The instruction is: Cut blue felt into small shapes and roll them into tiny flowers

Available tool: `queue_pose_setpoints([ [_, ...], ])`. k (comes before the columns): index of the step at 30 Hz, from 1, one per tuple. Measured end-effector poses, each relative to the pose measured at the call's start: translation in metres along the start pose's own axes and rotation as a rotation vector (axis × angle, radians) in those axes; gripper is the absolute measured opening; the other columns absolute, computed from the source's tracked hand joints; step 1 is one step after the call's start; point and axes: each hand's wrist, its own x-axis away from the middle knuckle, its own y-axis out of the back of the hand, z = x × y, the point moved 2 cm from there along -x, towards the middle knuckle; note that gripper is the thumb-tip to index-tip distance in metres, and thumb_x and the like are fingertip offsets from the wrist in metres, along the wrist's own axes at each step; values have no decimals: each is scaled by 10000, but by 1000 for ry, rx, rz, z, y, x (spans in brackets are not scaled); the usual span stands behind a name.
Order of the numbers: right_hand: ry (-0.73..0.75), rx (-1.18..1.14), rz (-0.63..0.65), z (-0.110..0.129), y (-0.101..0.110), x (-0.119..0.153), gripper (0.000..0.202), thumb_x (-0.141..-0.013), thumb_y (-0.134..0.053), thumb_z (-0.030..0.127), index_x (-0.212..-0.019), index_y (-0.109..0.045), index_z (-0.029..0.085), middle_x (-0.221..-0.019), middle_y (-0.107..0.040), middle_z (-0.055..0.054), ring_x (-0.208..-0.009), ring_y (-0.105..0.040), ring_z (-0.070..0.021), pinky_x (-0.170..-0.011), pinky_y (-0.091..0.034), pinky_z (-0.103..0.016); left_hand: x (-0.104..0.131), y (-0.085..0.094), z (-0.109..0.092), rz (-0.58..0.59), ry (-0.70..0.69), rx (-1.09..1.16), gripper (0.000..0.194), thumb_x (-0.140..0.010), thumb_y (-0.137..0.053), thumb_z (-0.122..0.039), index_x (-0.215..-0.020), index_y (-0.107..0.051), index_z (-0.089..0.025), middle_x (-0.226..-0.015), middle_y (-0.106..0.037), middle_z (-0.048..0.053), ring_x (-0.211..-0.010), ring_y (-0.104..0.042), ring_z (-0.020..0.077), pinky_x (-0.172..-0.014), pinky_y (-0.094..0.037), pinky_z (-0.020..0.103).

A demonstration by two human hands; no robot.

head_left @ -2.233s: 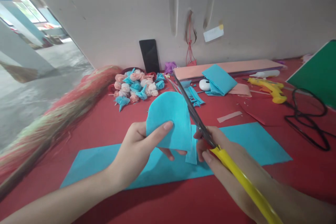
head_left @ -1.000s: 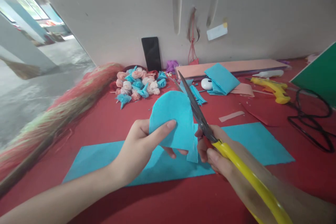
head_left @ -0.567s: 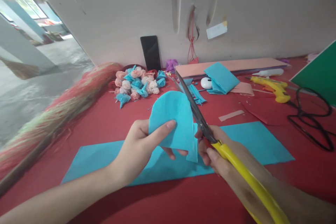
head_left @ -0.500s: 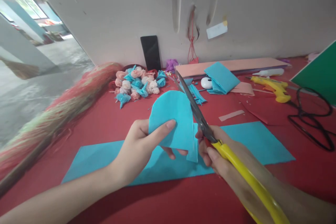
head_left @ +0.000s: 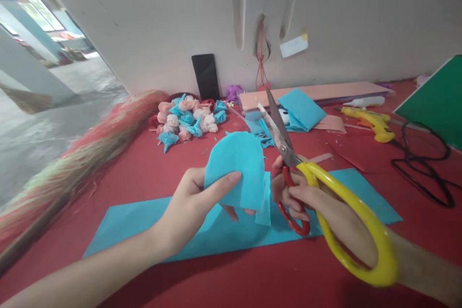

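Gripping scissors (head_left: 284,149), the right hand (head_left: 306,195) is beside a strip (head_left: 263,216) seemingly not yet off the round-cut paper (head_left: 236,156) the left hand (head_left: 197,202) pinches.

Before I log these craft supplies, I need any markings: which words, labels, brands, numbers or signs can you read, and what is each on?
None can be read.
White paper slip on the wall: any writing is too blurred to read.
Yellow glue gun and white nozzle bottle: any print is too small to read.
Scissors, rounded blue piece, green board: no lettering shows.
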Motion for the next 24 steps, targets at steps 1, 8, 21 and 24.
queue_pose_setpoints([
  [1, -39, -60, 8, 3, -1, -1, 123, -820, -491, 335, -806, -495, 214, -570, -385, 61, -461, -330, -77, -409, -301, -198, 0, -1, 1, 9, 12, -9, 273, -815, -581, -282, -614, -697, -138, -607, -708, 52, -539, -658, 155, -483, -523, 204],
  [8, -158, -318, 73, 21, -5, -2, 152, -778, -570, 296, -871, -509, 192, -620, -520, 37, -432, -291, -37, -386, -241, -166, -2, -6, 2, 44, 4, -52, 250, -841, -549, -262, -657, -683, -157, -547, -689, 26, -482, -638, 132, -458, -499, 188],
  [21, -121, 90, -26, 24, -9, 9, 77, -682, -596, 192, -656, -523, 185, -499, -433, 64, -472, -373, -78, -439, -303, -215, 0, -8, 7, 7, -214, -255, 547, -751, -670, -161, -1207, -519, -424, -1385, -437, -40, -1107, -557, 209, -880, -482, 259],
  [24, -85, 170, -52, 24, -7, 9, 164, -721, -583, 232, -572, -520, 202, -508, -407, 50, -487, -377, -99, -457, -338, -232, -3, -12, 18, -6, -18, 82, 403, -832, -563, -358, -1231, -518, -340, -1309, -530, 4, -1100, -565, 216, -868, -487, 279],
])
